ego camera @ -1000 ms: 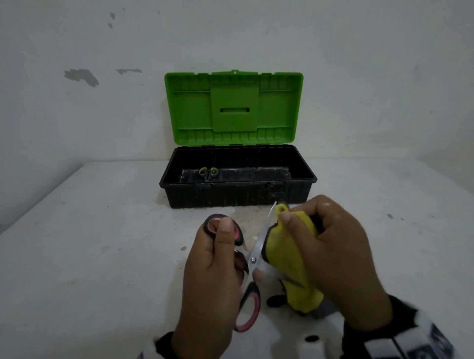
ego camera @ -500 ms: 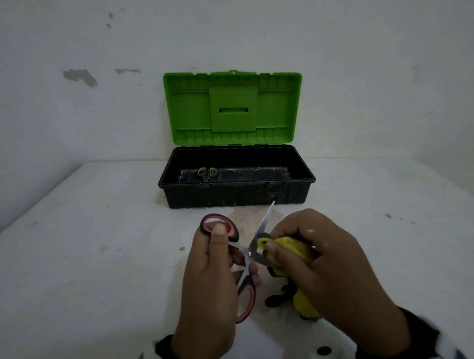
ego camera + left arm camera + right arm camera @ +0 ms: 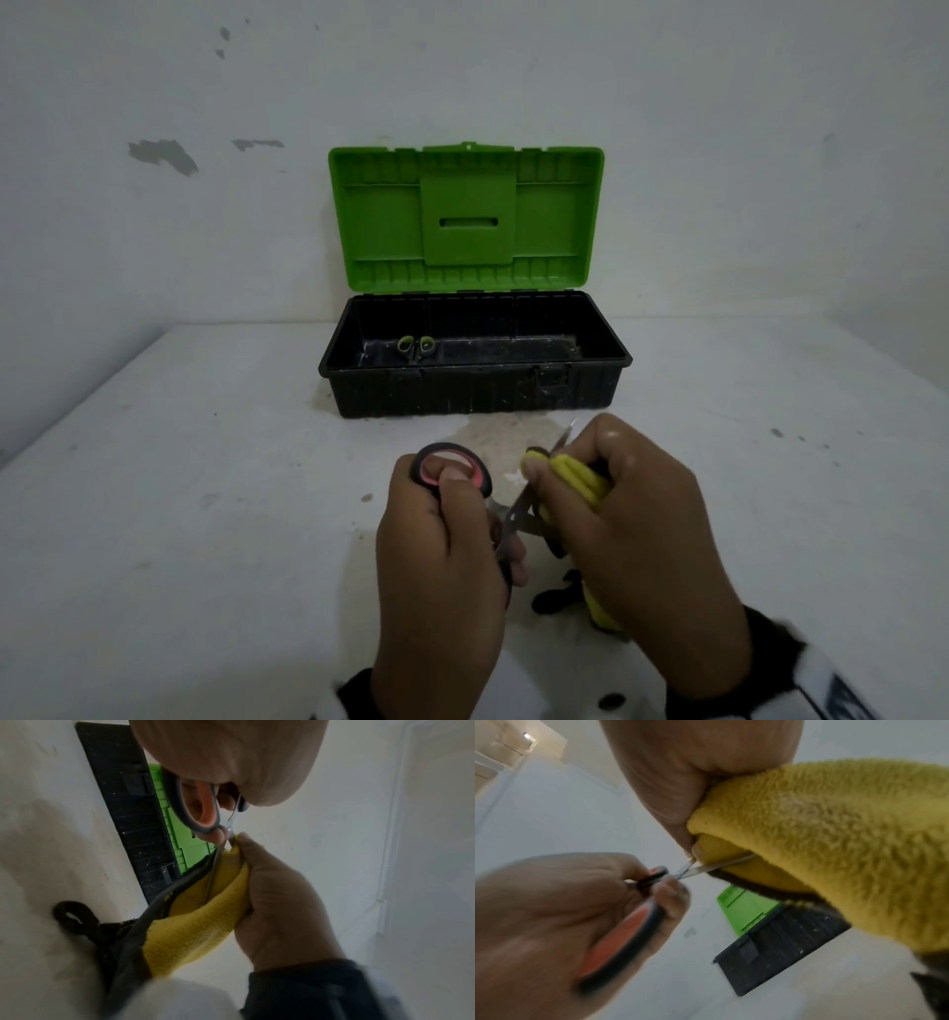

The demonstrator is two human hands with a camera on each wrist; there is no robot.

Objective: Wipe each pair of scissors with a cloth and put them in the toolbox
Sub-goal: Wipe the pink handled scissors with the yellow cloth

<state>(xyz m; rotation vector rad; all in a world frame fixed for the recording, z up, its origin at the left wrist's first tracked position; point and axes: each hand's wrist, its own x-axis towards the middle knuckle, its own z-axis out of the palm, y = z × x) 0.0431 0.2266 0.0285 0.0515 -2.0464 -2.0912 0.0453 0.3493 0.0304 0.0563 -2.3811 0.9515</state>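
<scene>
My left hand grips the black-and-pink handles of a pair of scissors, its thumb on the upper loop. The blades stand apart. My right hand holds a folded yellow cloth wrapped round one blade, whose tip pokes out above the knuckles. In the left wrist view the cloth folds over the blade under the right hand's fingers. The right wrist view has the cloth covering the blade. Behind the hands, the toolbox stands open, and a small green-handled pair of scissors lies inside.
The toolbox's green lid leans back against the white wall. The white table has small dark specks and a stained patch in front of the box. The cloth's dark loop hangs near the table below my right hand.
My right hand with the cloth slid down the blade toward the pivot half a second ago, and now sits higher along the blade again. The left hand stays on the handles.
</scene>
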